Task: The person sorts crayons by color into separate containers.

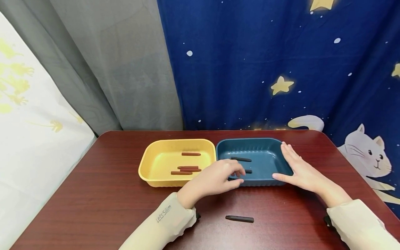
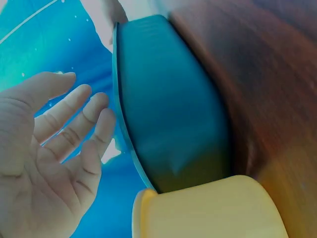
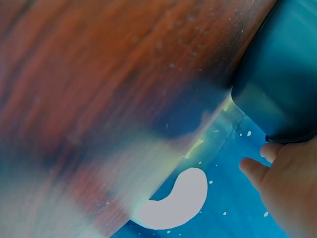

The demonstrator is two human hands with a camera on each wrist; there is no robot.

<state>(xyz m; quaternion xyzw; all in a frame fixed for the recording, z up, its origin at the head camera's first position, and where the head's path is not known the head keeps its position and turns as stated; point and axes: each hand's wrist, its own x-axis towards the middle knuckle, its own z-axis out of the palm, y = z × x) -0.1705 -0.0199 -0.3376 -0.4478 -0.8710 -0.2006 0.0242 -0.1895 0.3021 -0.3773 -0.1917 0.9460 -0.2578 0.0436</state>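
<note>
My left hand (image 1: 220,176) hovers at the left front rim of the blue bin (image 1: 262,181), its fingers loosely bent and nothing between them; the left wrist view shows the bare palm. Inside that bin lie a black crayon (image 1: 241,159) and another black crayon (image 1: 248,171), partly hidden by my left fingers. My right hand (image 1: 301,172) rests against the bin's right end with straight, spread fingers, the thumb at the front corner. On the table in front lies a third black crayon (image 1: 239,219).
A yellow bin (image 1: 147,170) stands against the blue bin's left side. It holds several reddish-brown crayons, one of them a brown crayon (image 1: 191,154) lying apart at the back. The dark red table (image 1: 103,194) ends at a blue star-patterned curtain (image 1: 237,80).
</note>
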